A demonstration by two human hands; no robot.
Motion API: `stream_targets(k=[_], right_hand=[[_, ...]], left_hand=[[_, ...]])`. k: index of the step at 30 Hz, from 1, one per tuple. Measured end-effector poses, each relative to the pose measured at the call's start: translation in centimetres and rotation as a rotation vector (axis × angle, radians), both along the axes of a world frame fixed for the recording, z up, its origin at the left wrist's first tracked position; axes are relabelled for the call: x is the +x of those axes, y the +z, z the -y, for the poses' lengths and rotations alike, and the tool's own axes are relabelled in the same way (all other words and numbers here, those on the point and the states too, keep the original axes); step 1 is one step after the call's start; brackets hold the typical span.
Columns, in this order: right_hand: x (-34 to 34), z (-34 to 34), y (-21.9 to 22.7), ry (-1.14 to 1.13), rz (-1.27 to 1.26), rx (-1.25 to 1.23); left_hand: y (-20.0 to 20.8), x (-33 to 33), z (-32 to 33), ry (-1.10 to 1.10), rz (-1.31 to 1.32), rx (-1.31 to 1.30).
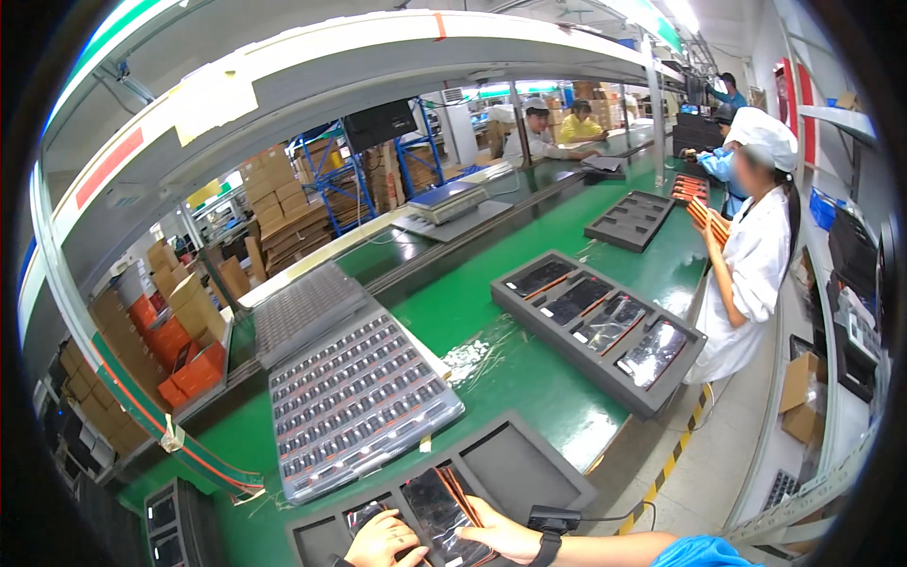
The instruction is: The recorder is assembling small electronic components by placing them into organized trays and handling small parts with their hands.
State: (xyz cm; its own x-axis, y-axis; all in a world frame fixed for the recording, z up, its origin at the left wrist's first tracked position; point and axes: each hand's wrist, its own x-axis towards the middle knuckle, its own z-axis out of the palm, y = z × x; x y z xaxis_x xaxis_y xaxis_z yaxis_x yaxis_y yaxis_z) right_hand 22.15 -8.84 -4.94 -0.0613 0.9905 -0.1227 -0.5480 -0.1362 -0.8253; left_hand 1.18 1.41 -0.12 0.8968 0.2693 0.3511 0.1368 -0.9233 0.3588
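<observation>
My right hand (503, 535) grips a stack of dark glossy flat panels (436, 510) with orange-brown edges, its thumb along their right side. The stack is tilted over a dark grey foam tray (529, 463) at the bench's near edge. Close to its left side is my left hand (383, 541), fingers bent and together over the tray's left part. A dark, shiny piece (364, 512) shows just beyond the left hand's knuckles. What the left fingers hold, if anything, is hidden. A black band with a small dark box (553, 518) and cable sits at my right wrist.
A clear tray of small black parts in rows (359, 397) lies ahead on the green bench (425, 317). Right of it stands a foam tray with wrapped dark panels (652, 392). A person in white (756, 246) holds orange-edged panels at the right. A shelf (331, 66) spans overhead.
</observation>
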Motion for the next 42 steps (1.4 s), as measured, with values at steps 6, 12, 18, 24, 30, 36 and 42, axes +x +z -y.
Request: stream_targets(k=[6,12,18,24,30,36,42], right_hand=[[0.3,-1.0,-2.9,0.059,-0.018,0.000],[0.7,-0.9,-2.1,0.053,-0.020,-0.018],[1.3,-0.8,-0.7,0.033,-0.075,-0.091],[0.8,-0.5,-0.3,0.098,-0.241,-0.020],[0.6,-0.4,0.2,0.046,-0.009,-0.021],[0.2,-1.2,0.0,0.004,0.078,0.038],[1.1,-1.0,-0.5,0.071,0.035,0.006]], left_hand=[[1.0,0.6,-0.5,-0.062,-0.155,0.090],[2.4,0.1,-2.5,-0.100,-0.155,0.251],[4.5,6.3,-2.3,-0.265,-0.001,0.241],[-0.7,8.2,-3.0,-0.285,-0.025,0.148],[-1.7,7.3,-2.1,-0.123,0.140,-0.026],[-3.4,7.4,-1.2,0.289,0.566,-0.270],[-2.7,6.5,-2.4,0.675,0.539,-0.249]])
